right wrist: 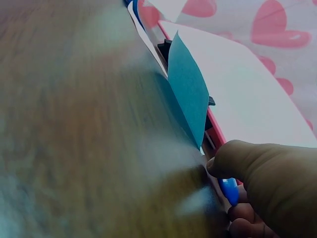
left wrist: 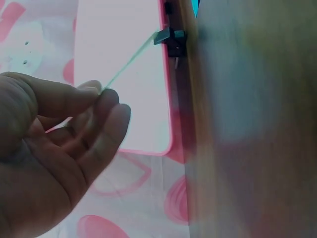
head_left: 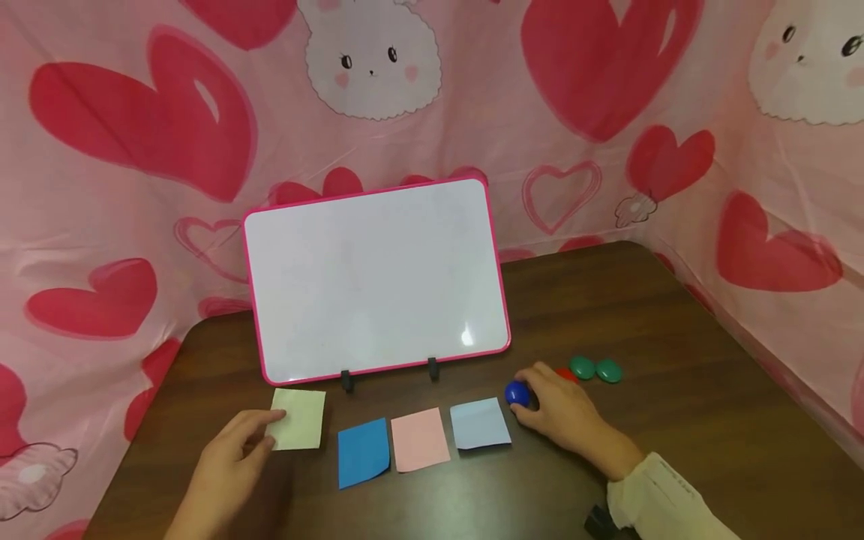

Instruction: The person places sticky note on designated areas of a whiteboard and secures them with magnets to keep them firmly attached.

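Note:
A pale yellow-green paper square is pinched at its left edge by my left hand; the left wrist view shows the paper edge-on between thumb and fingers. My right hand grips a round blue magnet between thumb and fingers, right of the pale blue square; in the right wrist view part of the magnet shows below the thumb. A darker blue square, a pink square and a pale blue square lie in a row between the hands.
A pink-framed whiteboard stands on black feet behind the squares. Two green magnets and a partly hidden red one lie beyond the right hand. A black object sits near the right sleeve.

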Motion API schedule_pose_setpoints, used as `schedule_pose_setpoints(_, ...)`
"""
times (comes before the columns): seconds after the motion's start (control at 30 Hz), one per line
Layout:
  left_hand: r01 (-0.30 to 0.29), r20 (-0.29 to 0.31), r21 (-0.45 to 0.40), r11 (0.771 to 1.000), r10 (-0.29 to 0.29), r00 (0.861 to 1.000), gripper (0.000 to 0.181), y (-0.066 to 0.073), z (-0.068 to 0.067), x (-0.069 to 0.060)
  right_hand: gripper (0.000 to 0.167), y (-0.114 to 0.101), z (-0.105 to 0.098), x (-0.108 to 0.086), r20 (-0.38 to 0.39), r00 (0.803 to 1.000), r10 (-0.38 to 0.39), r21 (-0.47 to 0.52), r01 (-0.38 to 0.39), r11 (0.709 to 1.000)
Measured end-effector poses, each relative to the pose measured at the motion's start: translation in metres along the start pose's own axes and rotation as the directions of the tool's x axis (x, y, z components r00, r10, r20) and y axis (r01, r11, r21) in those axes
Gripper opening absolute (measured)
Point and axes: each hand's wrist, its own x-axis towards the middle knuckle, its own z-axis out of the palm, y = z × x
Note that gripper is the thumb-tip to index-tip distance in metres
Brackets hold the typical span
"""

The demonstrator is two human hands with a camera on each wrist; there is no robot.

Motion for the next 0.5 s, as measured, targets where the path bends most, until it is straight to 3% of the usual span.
schedule_pose_setpoints(0.23, -0.046, 0.016, -0.133, 0.99, 0.048, 0.999, 0.043, -0.004, -0.004, 0.021, 0.04, 0.001, 0.004, 0.002, -0.002, 1.0, 0.014, 0.011, -0.014, 1.0)
schedule_pose_setpoints(0.5, -0.071, -0.012, -0.185, 0.98, 0.07, 0.997, 0.039, -0.004, -0.006, 0.046, 0.041, 0.004, 0.003, 0.002, 0.004, 1.0, 0.026, 0.003, -0.026, 1.0)
